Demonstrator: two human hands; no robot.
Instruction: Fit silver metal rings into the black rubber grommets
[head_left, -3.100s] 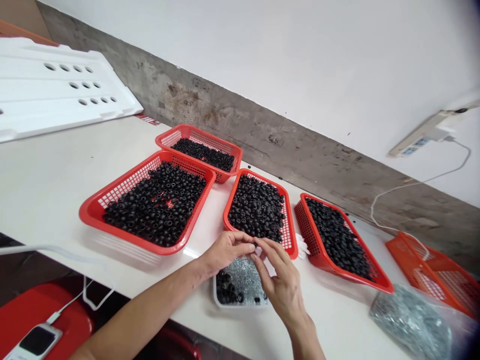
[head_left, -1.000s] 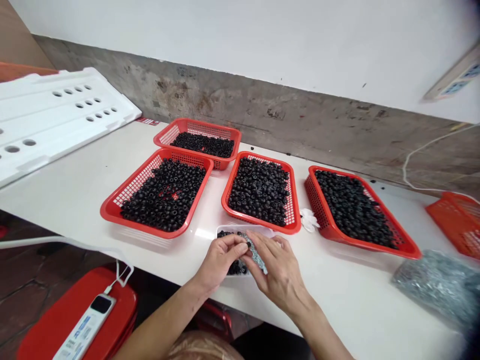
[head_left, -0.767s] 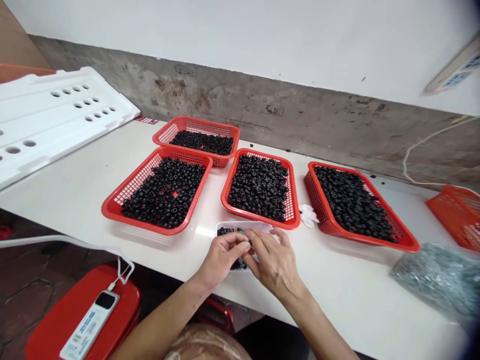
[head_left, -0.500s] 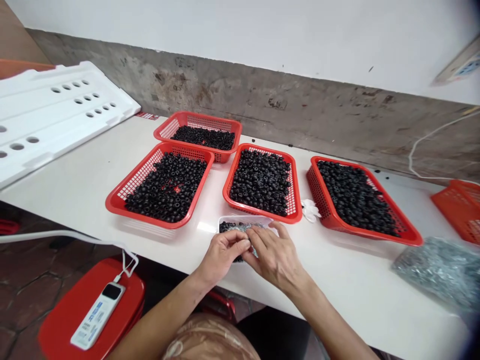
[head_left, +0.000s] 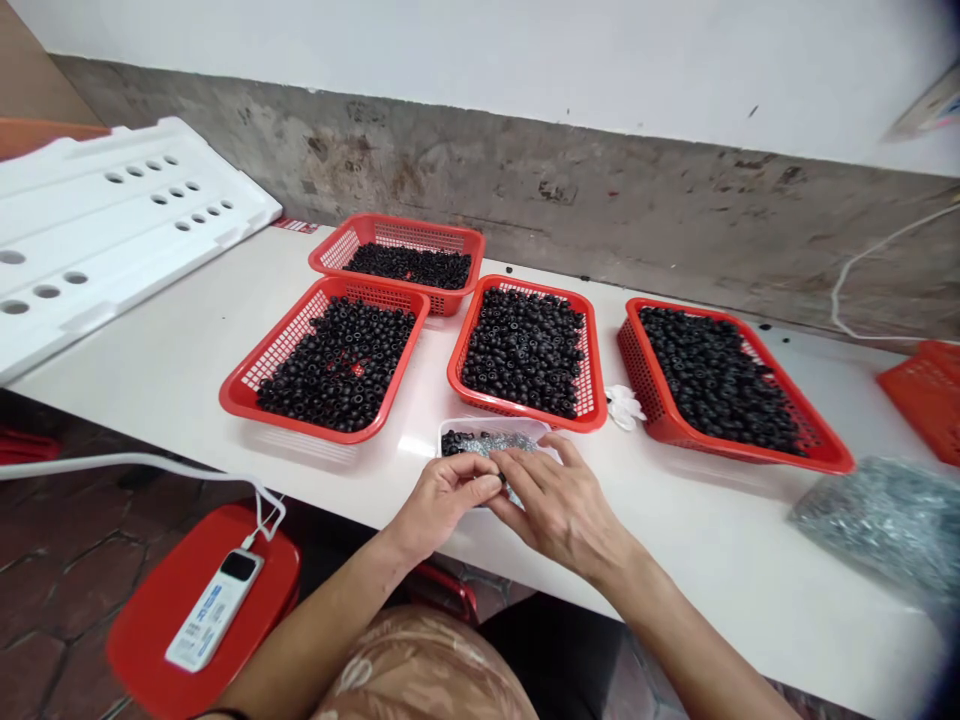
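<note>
My left hand point(head_left: 441, 500) and my right hand point(head_left: 561, 512) meet over the near side of a small white tray point(head_left: 491, 424). Their fingertips pinch together around a small, dark ring-like piece point(head_left: 501, 478), mostly covered by the fingers. Inside the tray lie loose black ring-like pieces point(head_left: 454, 442) on the left and small shiny metal parts point(head_left: 510, 441) beside them. My hands hide the tray's near part. Just behind it stands a red basket point(head_left: 600, 400) full of the same black pieces.
More red baskets of black pieces stand left point(head_left: 232, 395), back left point(head_left: 322, 255) and right point(head_left: 832, 462). A crumpled white item point(head_left: 624, 408) lies between two baskets. At right is a clear bag of metal parts point(head_left: 877, 520). A white power bank point(head_left: 215, 610) rests on a red stool point(head_left: 139, 640).
The camera view has shifted slightly. Both hands keep nearly the same pinch over the tray, and more of the metal parts behind the fingers now shows.
</note>
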